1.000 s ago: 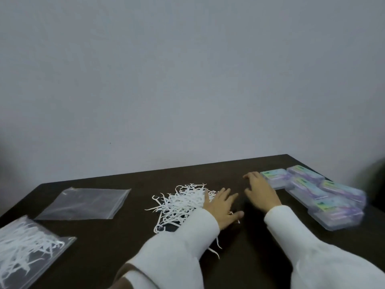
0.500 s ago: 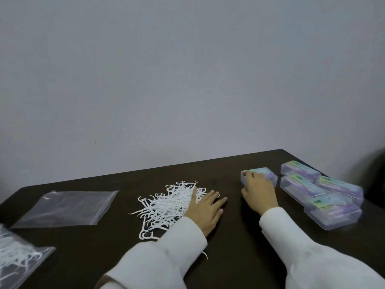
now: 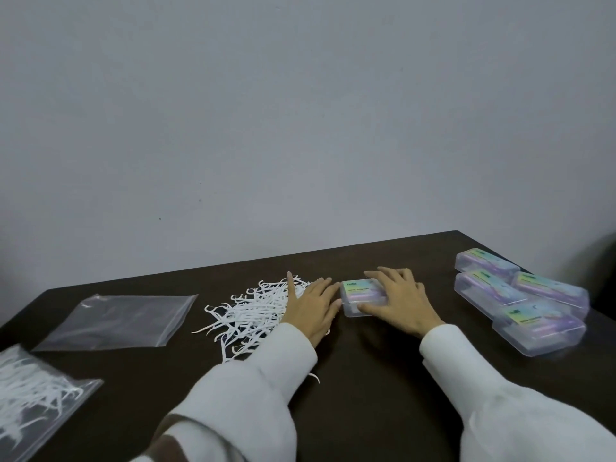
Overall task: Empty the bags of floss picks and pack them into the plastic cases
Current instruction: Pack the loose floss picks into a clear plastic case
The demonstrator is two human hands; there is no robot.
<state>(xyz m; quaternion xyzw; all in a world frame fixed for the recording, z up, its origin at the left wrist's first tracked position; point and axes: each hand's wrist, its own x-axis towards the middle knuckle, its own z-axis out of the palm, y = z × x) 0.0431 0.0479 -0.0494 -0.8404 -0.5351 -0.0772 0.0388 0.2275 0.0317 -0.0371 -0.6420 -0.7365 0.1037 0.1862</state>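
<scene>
The right hand curls over a small clear plastic case with a rainbow label and holds it on the dark table, likely so it will not slide. The left hand lies flat and open with its fingertips at the case's end, maybe to help open it. The loose pile of white floss picks sits under that hand, close for packing. Four more clear cases wait at the right. An empty clear bag and a full bag of picks lie at the left.

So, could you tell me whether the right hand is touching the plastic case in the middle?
Touching: the head view shows the right hand gripping the case.
</scene>
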